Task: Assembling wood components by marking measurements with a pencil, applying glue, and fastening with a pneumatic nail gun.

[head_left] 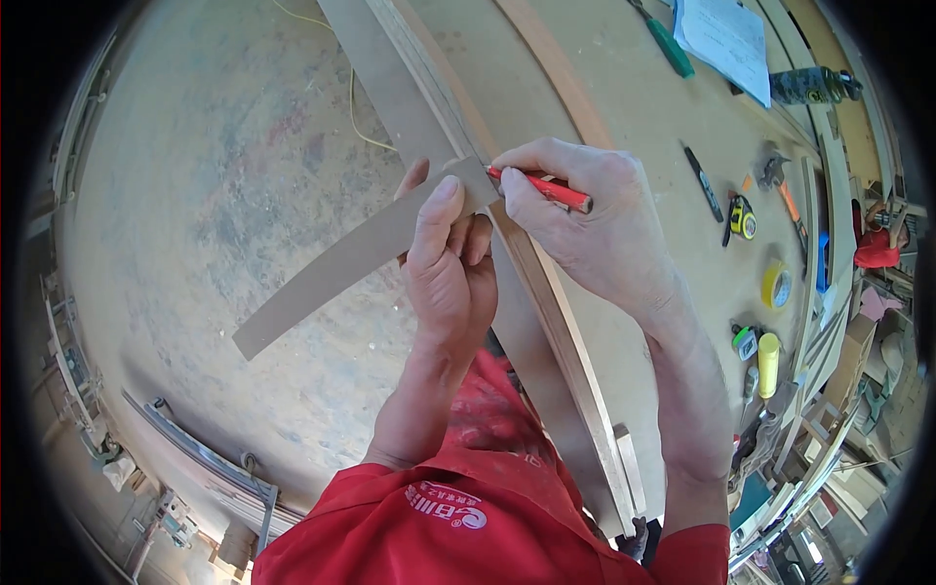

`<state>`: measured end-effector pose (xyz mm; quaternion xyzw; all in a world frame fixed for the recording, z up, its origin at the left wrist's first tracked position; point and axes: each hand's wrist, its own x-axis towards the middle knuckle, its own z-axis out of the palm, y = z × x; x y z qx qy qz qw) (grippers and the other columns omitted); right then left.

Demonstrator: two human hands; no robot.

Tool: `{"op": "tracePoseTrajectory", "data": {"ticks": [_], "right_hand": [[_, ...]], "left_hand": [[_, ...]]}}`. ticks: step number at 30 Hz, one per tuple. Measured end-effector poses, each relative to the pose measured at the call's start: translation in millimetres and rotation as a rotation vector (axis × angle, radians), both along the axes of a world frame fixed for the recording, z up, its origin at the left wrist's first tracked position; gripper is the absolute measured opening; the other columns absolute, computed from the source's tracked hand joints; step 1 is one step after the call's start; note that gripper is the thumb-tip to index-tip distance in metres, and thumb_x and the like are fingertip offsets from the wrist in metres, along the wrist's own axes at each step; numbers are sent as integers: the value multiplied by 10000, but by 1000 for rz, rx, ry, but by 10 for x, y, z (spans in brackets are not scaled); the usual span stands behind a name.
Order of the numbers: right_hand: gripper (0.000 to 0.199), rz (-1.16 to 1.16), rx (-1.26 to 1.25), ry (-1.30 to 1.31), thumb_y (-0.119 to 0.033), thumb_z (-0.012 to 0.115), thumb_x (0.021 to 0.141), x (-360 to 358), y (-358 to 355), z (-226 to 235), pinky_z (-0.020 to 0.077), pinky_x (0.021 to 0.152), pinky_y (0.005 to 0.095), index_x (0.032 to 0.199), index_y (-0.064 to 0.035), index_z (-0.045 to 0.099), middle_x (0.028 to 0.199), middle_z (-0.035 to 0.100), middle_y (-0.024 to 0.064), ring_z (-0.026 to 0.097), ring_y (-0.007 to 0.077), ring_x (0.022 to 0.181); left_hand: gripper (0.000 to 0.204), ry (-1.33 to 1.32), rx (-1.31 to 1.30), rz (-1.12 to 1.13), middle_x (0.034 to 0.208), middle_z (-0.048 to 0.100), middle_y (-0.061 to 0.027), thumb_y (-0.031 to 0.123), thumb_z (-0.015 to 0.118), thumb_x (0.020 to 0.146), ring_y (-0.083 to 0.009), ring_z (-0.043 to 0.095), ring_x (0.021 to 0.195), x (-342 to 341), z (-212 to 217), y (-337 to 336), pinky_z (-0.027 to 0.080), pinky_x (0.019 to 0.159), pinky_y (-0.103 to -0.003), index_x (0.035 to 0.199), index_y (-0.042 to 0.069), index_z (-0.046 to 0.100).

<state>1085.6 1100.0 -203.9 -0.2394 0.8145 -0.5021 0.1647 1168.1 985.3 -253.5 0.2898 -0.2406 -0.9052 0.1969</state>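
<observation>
So the left hand point(450, 263) is pinching a thin curved strip of brown board point(341, 261), thumb on top and fingers curled under it, holding its upper end against the edge of a long curved wooden piece point(546, 292) that runs diagonally across the desk point(643, 117). Right hand point(575, 210) is just beside it, fingers pressed together around a red pencil point(542, 188), tip touching the strip's end right where the two pieces meet. Off past the right hand there's a yellow tape measure point(743, 218), a roll of yellow tape point(776, 285), and a sheet of paper point(726, 39) further up.
</observation>
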Motion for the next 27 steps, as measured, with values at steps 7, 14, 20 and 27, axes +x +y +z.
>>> {"op": "tracePoseTrajectory", "data": {"ticks": [7,14,20,27], "right_hand": [[173,-14,50,-59,-107,654,914,1016,1077,271,539,706,283,1026,3,728,814,719,112,687,142,742],[189,-67,-24,-84,-120,654,924,1284,1483,414,541,731,286,1038,14,722,859,723,125,688,137,794],[193,-160,-144,-106,-122,655,925,1074,1274,311,543,758,291,1044,17,714,876,724,131,693,153,813],[188,-88,-43,-70,-123,650,924,1029,1115,133,545,770,299,1038,16,707,871,722,130,701,184,811]], "left_hand": [[619,-16,-1,-1,835,519,32,64,642,963,-13,386,601,1036,181,1079,313,523,-214,1493,18,326],[595,-48,15,-24,865,531,30,62,638,963,-27,394,615,1294,511,1349,320,535,-221,1486,50,353],[590,6,-36,-68,887,547,27,66,637,963,-31,392,628,963,344,1080,323,549,-221,1485,75,363],[589,54,9,-71,885,548,27,61,640,959,-32,400,625,974,109,975,333,549,-222,1481,72,369]]}}
